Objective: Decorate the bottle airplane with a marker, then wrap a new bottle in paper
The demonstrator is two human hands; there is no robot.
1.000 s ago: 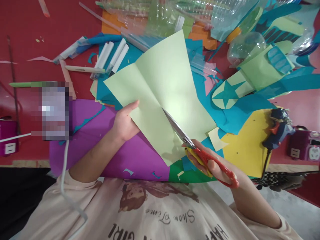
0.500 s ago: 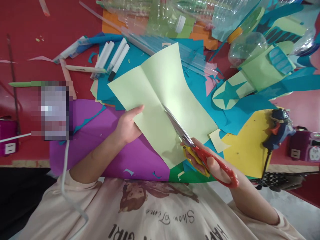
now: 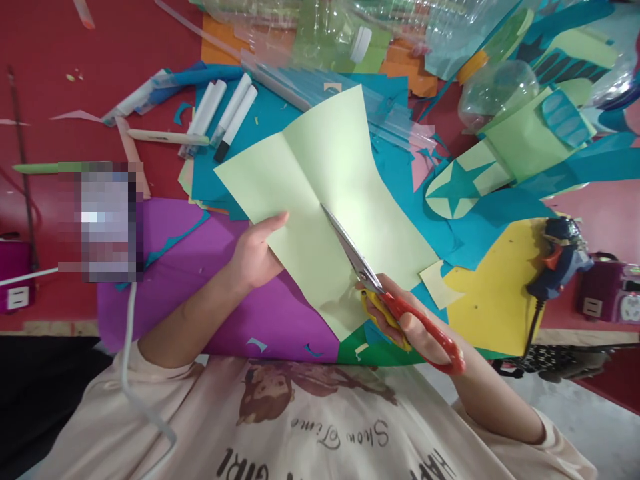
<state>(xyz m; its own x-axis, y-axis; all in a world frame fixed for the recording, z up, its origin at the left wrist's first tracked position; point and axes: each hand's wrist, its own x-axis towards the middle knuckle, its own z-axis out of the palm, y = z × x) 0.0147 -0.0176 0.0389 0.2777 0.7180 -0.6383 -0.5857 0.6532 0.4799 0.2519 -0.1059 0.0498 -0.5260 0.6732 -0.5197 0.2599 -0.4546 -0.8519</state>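
Observation:
A pale green sheet of paper (image 3: 295, 193) with a crease down its middle is tilted in front of me. My left hand (image 3: 257, 253) pinches its left edge, thumb on top and fingers hidden beneath. In my right hand (image 3: 400, 317) is a pair of scissors (image 3: 367, 273) with red and yellow handles. Their blades lie along the crease, closed or nearly so, with the tip close to the sheet's centre. How far the paper is cut along that line I cannot tell. Blue paper (image 3: 400, 193) lies under the sheet.
White markers (image 3: 235, 110) lie behind the sheet at left. Clear plastic bottles (image 3: 330, 33) crowd the back. A green paper piece with a blue star (image 3: 455, 187) is at right, near a glue gun (image 3: 557, 260). A blurred-out device (image 3: 110, 223) with a cable stands left.
The scissors and my right hand have moved slightly up and left, so the blade tip sits further along the crease. My left hand has stayed in place on the paper.

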